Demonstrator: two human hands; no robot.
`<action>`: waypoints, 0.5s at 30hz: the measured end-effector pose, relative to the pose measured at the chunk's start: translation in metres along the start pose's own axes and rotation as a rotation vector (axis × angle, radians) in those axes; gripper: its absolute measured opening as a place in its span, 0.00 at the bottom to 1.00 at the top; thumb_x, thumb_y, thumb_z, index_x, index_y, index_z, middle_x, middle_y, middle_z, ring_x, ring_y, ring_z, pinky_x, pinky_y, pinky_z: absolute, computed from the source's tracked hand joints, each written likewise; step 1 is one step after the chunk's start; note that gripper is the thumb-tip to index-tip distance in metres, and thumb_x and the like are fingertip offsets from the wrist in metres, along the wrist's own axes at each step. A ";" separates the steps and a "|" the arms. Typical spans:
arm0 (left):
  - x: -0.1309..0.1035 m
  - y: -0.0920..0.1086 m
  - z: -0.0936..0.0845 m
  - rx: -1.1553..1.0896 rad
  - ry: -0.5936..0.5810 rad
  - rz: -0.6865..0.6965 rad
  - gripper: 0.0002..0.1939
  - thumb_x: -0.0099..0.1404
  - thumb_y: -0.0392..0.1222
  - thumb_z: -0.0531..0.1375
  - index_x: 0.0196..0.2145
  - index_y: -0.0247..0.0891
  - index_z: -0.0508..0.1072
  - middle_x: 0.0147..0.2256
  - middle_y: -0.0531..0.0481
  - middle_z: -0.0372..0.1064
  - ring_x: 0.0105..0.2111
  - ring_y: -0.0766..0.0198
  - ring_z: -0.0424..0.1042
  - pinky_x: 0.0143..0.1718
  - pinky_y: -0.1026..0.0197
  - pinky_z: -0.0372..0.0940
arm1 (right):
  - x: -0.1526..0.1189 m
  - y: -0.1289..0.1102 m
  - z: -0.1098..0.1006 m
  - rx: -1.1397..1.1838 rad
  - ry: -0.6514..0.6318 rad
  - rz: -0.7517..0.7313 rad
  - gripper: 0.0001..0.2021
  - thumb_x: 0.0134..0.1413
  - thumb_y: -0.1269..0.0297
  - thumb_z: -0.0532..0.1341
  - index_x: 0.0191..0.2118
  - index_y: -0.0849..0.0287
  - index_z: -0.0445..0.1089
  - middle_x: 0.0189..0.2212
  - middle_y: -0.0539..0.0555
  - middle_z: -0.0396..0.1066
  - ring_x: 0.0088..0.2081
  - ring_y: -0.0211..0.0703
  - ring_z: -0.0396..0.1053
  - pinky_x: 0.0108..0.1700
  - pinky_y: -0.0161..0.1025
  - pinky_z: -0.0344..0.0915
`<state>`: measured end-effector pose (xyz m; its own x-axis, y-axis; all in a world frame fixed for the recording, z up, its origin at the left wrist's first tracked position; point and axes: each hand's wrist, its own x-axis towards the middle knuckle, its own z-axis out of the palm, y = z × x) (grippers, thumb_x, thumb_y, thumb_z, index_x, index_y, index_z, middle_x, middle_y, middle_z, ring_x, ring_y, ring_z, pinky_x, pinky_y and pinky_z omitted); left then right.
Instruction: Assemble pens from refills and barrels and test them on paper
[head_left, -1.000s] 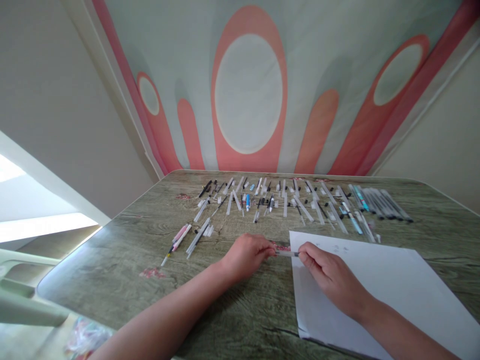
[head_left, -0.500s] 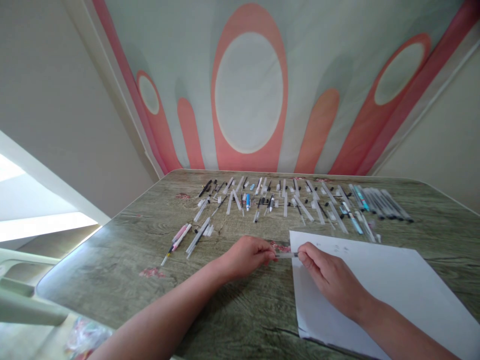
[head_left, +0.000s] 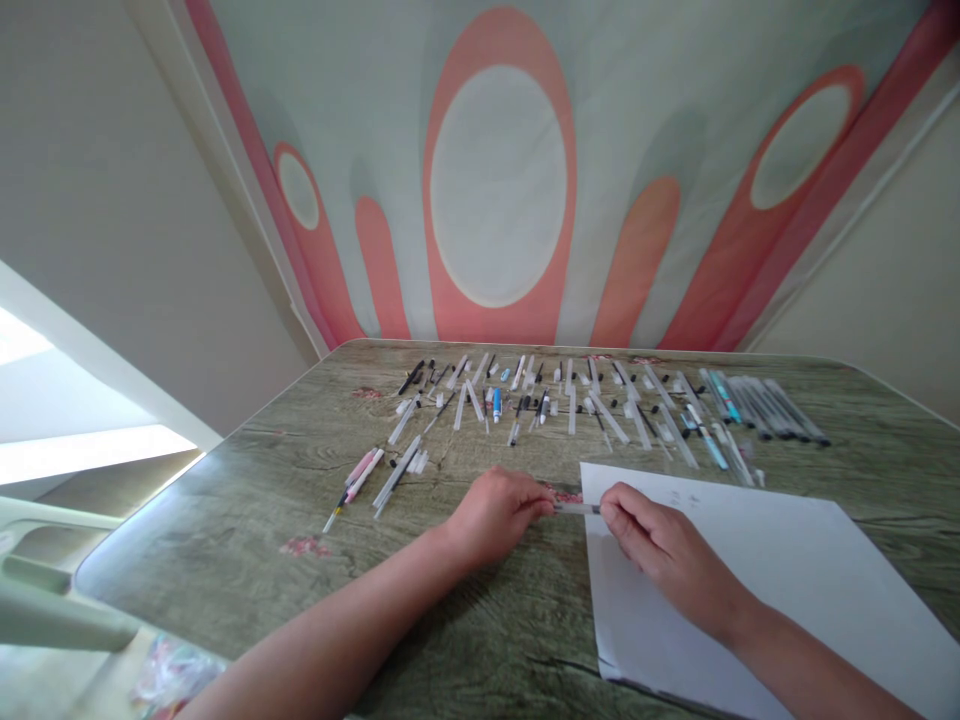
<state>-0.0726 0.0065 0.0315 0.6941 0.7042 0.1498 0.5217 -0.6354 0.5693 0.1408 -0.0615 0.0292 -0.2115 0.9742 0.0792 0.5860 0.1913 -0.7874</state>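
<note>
Between my two hands a slim translucent pen [head_left: 576, 509] lies level, just above the table and the paper's left edge. My left hand [head_left: 504, 510] is closed, its fingers pinching the pen's left end. At the other end, near a dark section, my right hand [head_left: 651, 532] grips it with curled fingers. Both ends of the pen are hidden by my fingers. Under my right hand and forearm is a sheet of white paper [head_left: 720, 580], with a few small marks near its top edge.
Rows of pen barrels, refills and caps [head_left: 525, 400] spread over the far part of the wood-patterned table [head_left: 247, 500]. Assembled clear pens [head_left: 772, 408] lie side by side at the right. Pink pen parts [head_left: 360, 472] lie at the left. A patterned backdrop [head_left: 499, 180] rises behind.
Both hands have barely moved, still holding the pen between them. My right hand sits very slightly further right. The things on the table look the same.
</note>
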 end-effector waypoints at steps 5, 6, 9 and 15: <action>0.001 0.004 0.002 -0.085 0.089 0.007 0.12 0.66 0.39 0.52 0.39 0.38 0.75 0.34 0.49 0.73 0.35 0.65 0.70 0.39 0.66 0.60 | -0.001 0.005 0.008 0.355 0.021 0.032 0.10 0.63 0.54 0.48 0.35 0.55 0.58 0.23 0.45 0.58 0.23 0.34 0.58 0.28 0.33 0.57; 0.001 0.006 0.002 -0.113 0.103 0.006 0.12 0.66 0.39 0.52 0.39 0.38 0.75 0.33 0.49 0.73 0.34 0.65 0.70 0.38 0.66 0.60 | -0.001 0.006 0.011 0.439 0.023 0.016 0.09 0.62 0.54 0.50 0.39 0.54 0.57 0.24 0.45 0.60 0.23 0.34 0.58 0.28 0.33 0.58; 0.001 0.010 0.003 -0.205 0.110 0.037 0.11 0.65 0.40 0.54 0.39 0.38 0.75 0.32 0.50 0.73 0.33 0.66 0.70 0.37 0.67 0.60 | -0.003 0.006 0.017 0.611 0.002 -0.018 0.13 0.59 0.55 0.55 0.46 0.53 0.56 0.28 0.47 0.61 0.24 0.34 0.59 0.26 0.32 0.61; 0.000 0.017 0.008 -0.320 0.027 0.112 0.11 0.65 0.41 0.55 0.31 0.34 0.74 0.28 0.50 0.71 0.30 0.67 0.69 0.36 0.67 0.61 | -0.003 0.004 0.018 0.314 0.033 -0.152 0.16 0.57 0.60 0.58 0.51 0.50 0.65 0.39 0.52 0.69 0.39 0.42 0.68 0.41 0.37 0.66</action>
<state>-0.0598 -0.0070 0.0346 0.7226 0.6465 0.2448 0.2576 -0.5805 0.7725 0.1294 -0.0660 0.0145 -0.2496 0.9417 0.2254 0.2798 0.2930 -0.9142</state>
